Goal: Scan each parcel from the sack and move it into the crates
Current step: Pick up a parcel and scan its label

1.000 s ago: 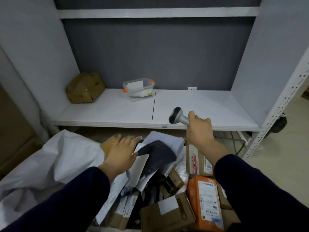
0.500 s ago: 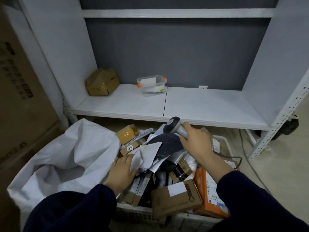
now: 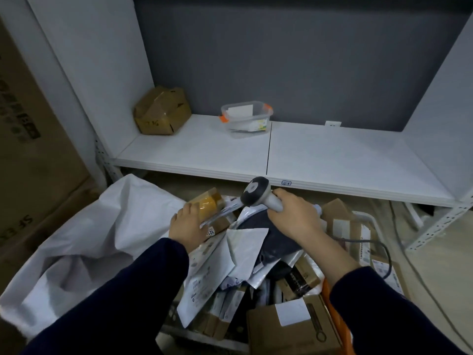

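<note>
Yellow parcel (image 3: 208, 204) seemingly against left grip (image 3: 186, 226)

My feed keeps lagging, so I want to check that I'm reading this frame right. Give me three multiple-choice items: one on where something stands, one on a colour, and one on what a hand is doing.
1. Where on the shelf does the clear container stand?
A. left of the crumpled cardboard box
B. right of it
C. on top of it

2. What colour are the container's clips?
A. orange
B. blue
C. green

3. What is the right hand doing?
A. hanging open, holding nothing
B. pressing flat on the shelf
C. gripping the scanner

Answers:
1. B, the container sits apart from the box, on its right, near the seam in the board.
2. A, orange tabs show at both ends of the lid.
3. C, the fingers curl round the scanner's handle.
</note>
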